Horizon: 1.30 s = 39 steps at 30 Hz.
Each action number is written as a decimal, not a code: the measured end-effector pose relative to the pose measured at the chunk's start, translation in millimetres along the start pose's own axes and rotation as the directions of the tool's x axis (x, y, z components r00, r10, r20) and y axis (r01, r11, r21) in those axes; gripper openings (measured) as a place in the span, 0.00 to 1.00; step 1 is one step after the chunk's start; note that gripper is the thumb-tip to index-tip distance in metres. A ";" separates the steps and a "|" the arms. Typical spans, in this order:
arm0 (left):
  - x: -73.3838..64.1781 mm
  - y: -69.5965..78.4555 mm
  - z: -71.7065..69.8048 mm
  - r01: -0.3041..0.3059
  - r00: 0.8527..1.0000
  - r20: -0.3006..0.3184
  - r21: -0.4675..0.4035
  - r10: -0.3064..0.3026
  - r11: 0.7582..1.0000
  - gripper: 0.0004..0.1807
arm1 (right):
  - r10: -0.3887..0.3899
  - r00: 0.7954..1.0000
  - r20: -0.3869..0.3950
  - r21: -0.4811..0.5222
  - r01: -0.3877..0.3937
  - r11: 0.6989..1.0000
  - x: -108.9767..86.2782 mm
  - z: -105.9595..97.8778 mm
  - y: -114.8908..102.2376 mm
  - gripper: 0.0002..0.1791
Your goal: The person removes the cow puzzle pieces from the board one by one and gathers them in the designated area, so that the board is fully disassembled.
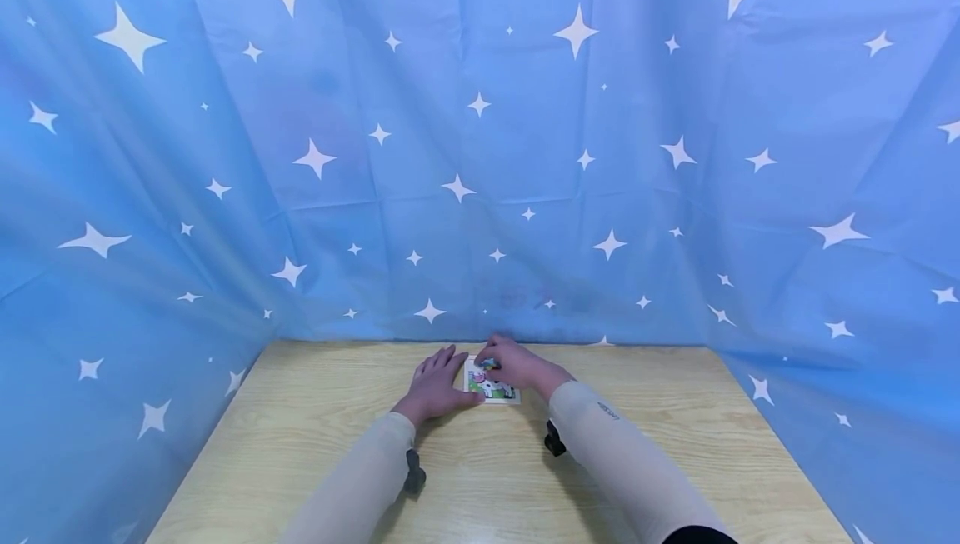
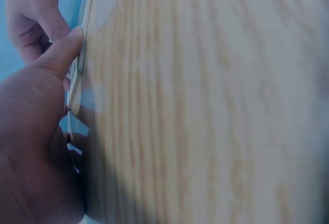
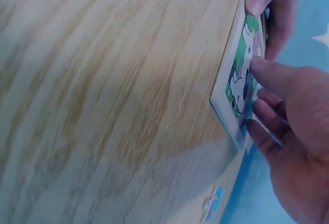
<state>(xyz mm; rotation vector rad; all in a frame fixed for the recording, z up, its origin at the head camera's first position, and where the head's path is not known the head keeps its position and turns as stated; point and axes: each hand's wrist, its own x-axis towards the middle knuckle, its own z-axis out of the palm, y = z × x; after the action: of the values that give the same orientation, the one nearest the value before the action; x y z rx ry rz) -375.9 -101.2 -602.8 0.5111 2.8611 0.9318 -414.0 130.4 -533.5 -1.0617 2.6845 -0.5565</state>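
Observation:
A small white-bordered picture puzzle board (image 1: 513, 399) with a black-and-white cow on green lies flat near the table's back edge. My left hand (image 1: 437, 387) is at its left side, fingers spread on the table and thumb pressing the near left corner. Over the upper part of the board is my right hand (image 1: 513, 362), fingers curled, thumb and fingertips round a small blue-green puzzle piece (image 1: 489, 364). In the right wrist view its thumb (image 3: 267, 72) touches the picture, and the fingers partly hide the far side of the board.
A loose blue and pink piece (image 3: 212, 203) lies on the table beyond the board's right end. The wooden table (image 1: 315, 444) ends at the back against a blue star-patterned curtain (image 1: 480, 152), which also hangs along both sides.

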 end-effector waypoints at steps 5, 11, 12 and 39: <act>-7.6 11.8 -6.6 0.014 1.000 0.003 0.015 -0.014 1.000 0.56 | 0.007 1.000 -0.009 0.001 -0.007 1.000 -0.7 0.7 1.7 0.17; -5.1 7.2 -2.3 0.021 1.000 -0.004 0.035 -0.021 0.999 0.57 | 0.013 1.000 -0.023 0.020 -0.013 1.000 -0.6 4.5 6.2 0.17; -4.2 6.2 -1.6 0.024 1.000 -0.002 0.040 -0.024 0.999 0.57 | 0.015 1.000 -0.023 0.025 -0.015 1.000 -0.7 4.7 6.7 0.17; -13.3 20.9 -13.7 -0.005 1.000 0.004 0.022 0.004 1.000 0.55 | 0.050 0.995 -0.084 0.142 -0.038 0.989 -2.6 10.1 10.1 0.17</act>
<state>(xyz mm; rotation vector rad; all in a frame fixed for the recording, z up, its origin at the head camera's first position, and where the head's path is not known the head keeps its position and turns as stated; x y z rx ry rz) -359.9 -97.5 -579.7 0.5210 2.8710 0.8999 -415.1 136.2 -546.7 -0.9597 2.6881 -0.7882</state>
